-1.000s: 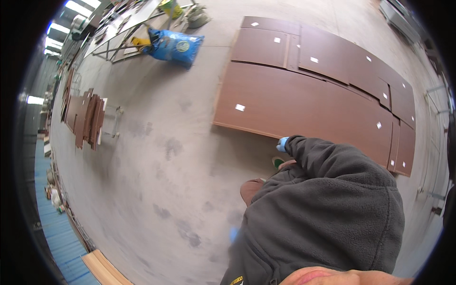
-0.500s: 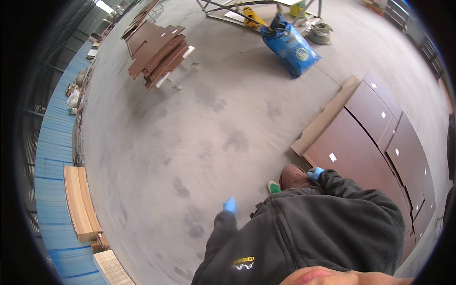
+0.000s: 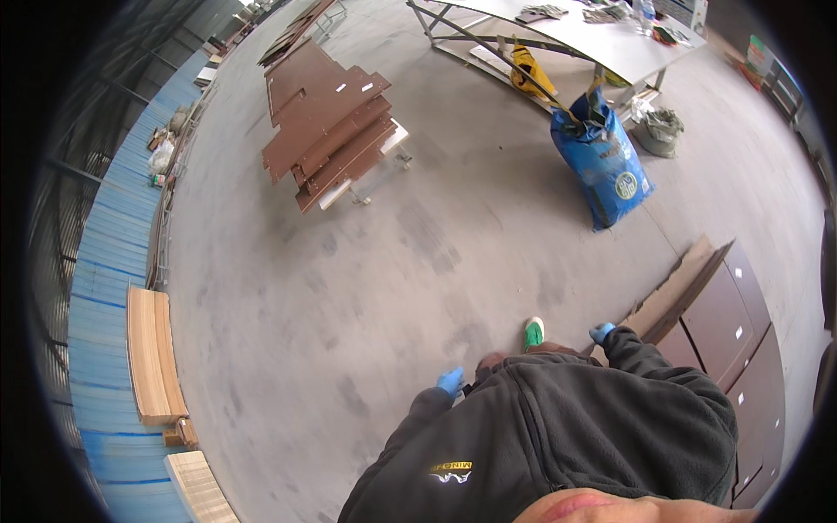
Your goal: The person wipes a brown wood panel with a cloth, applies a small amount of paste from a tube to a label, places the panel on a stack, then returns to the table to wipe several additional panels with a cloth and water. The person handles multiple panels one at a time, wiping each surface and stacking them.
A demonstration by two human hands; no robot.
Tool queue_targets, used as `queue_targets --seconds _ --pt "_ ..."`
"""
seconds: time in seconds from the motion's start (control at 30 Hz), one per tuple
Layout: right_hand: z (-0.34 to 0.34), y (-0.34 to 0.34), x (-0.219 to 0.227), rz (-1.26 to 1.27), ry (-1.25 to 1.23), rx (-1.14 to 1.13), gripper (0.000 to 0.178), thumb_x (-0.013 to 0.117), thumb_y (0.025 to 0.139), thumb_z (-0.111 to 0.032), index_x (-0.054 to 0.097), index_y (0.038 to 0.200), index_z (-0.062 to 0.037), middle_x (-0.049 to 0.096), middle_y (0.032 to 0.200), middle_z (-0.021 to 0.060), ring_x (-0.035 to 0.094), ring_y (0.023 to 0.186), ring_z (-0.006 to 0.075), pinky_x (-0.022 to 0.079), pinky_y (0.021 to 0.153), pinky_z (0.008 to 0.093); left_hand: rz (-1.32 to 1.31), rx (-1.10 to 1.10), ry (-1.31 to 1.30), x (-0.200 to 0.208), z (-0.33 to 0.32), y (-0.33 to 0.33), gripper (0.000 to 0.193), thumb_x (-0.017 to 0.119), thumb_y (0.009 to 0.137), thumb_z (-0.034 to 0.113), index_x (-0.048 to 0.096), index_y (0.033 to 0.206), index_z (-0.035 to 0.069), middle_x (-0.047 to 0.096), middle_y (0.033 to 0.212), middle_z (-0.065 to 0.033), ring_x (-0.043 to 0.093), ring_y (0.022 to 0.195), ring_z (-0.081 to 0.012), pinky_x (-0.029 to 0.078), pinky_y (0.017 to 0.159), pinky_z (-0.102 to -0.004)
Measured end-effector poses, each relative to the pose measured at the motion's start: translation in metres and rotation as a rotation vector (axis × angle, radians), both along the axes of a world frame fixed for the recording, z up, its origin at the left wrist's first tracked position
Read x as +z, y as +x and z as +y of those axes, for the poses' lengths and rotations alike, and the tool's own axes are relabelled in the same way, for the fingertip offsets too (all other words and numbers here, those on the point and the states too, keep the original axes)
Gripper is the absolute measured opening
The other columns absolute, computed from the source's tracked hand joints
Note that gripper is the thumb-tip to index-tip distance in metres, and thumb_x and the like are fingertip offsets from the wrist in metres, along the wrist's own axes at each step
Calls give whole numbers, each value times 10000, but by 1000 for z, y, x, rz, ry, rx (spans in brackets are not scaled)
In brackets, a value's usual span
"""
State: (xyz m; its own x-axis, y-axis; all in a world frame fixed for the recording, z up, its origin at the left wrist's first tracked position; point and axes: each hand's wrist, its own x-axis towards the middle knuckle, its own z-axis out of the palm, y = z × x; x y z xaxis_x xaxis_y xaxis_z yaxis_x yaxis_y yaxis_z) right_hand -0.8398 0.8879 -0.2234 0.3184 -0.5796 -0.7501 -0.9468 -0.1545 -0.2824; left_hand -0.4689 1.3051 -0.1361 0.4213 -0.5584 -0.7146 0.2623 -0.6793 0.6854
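Note:
My left hand (image 3: pixel 451 382), in a blue glove, hangs at my left side beside the dark jacket. Its fingers look curled in, and I see nothing in them. On the other side, my right hand (image 3: pixel 602 333) wears the same kind of glove, fingers also closed, with no object showing. It is nearest to the stack of dark brown panels (image 3: pixel 711 315) and the torn cardboard sheet (image 3: pixel 670 295) along that stack's edge. One green shoe (image 3: pixel 534 332) shows on the floor between my hands.
Ahead stands a trolley piled with reddish-brown panels (image 3: pixel 330 118). A blue sack (image 3: pixel 602 161) and a smaller grey sack (image 3: pixel 660 132) sit by a white-topped table (image 3: pixel 602 33), with a yellow bag (image 3: pixel 530 71) under it. Wood-coloured boards (image 3: pixel 153 353) lean on the left.
The dark panel stack has slid lower and rightward in view, while the trolley, blue sack and table appear nearer. My right hand has swung forward; the left has come closer to my body.

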Motion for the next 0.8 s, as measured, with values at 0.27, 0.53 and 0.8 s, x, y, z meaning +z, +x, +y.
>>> queue_targets --seconds 0.27,0.53,0.8 --pt "-209 260 71 -333 -68 -21 479 619 999 -430 755 1262 -53 766 1237 199 726 1177 332 549 1026 429 294 519 245 -5 -154 151 273 581 1043 378 583 844 190 504 701 35 456 564 -142 363 514 -342" --pt "-304 364 83 -25 48 -290 471 601 960 -406 765 1271 -92 747 1282 183 685 1227 380 515 1076 492 267 59 344 -6 -426 428 313 541 1077 374 577 816 204 521 705 39 484 597 -136 395 541 -316" --pt "-339 359 33 135 75 -874 482 599 955 -391 766 1239 -40 742 1257 233 685 1222 406 508 1055 516 459 -243 77 3 -809 617 341 514 1105 377 564 809 217 526 721 39 506 642 -132 413 571 -291"
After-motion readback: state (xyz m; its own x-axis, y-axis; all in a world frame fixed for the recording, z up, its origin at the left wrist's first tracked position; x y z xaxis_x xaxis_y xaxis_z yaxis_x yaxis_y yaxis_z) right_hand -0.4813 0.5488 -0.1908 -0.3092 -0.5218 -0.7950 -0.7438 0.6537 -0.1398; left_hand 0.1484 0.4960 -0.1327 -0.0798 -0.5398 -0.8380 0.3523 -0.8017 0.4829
